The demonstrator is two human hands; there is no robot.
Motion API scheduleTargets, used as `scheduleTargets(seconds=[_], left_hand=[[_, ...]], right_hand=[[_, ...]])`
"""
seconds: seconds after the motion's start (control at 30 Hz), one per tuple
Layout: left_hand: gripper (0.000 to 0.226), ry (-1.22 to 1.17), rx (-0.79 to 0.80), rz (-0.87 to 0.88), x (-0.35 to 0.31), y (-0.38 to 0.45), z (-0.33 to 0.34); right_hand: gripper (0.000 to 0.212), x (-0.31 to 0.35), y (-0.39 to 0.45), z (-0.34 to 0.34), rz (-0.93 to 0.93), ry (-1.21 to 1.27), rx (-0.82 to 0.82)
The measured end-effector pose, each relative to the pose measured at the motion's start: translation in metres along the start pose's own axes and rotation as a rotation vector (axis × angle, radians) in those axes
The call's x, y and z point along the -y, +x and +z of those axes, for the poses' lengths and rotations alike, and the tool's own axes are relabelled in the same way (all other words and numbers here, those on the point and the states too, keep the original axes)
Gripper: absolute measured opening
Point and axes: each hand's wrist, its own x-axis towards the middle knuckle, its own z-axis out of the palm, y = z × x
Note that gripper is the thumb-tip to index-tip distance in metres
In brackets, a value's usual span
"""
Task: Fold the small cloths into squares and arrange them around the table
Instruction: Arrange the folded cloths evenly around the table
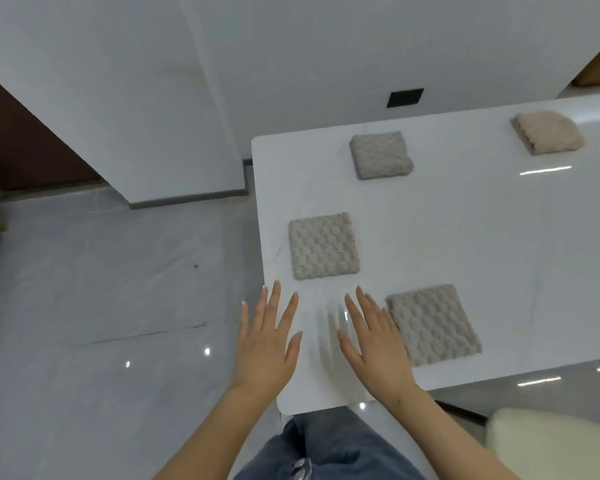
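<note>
Fingers (293,299) straight and spread on both hands, holding nothing. Left hand (267,344) hangs over the white surface's (465,237) left edge; right hand (374,341) sits over the near end, just beside the near-right grey cloth (433,323). Can't tell if the palms touch the surface. Four cloths are folded square and well apart: beige-grey cloth (323,244) ahead of the hands, far grey cloth (381,154), tan cloth (548,132) far right. Jeans (326,452) below, cream seat (548,445) at right.

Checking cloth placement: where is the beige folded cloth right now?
In the head view the beige folded cloth lies at the table's far right, beyond the grey cloth.
</note>
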Motion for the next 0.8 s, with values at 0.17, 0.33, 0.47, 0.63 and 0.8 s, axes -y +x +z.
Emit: scheduleTargets(seconds=[0.17, 0.33, 0.47, 0.63, 0.8], left_hand=[[0.063, -0.026, 0.015, -0.006, 0.027, 0.023, -0.008], [0.062, -0.045, 0.031, 0.111, 0.064, 0.052, -0.013], [0.061, -0.097, 0.067, 0.279, 0.113, 0.080, -0.009], [0.061, -0.085, 0.097, 0.506, 0.169, 0.117, -0.023], [0.059, -0.062, 0.125, 0.609, 0.194, 0.148, -0.036]], right_hand=[[0.072, 0.011, 0.023, 0.003, 0.106, 0.049, -0.063], [0.073, 0.041, 0.041, 0.008, 0.244, 0.036, -0.071], [0.071, 0.075, 0.057, 0.025, 0.380, 0.027, -0.128], [0.071, 0.137, 0.067, 0.037, 0.608, 0.096, -0.259], [0.070, 0.177, 0.071, 0.044, 0.722, 0.118, -0.311]])
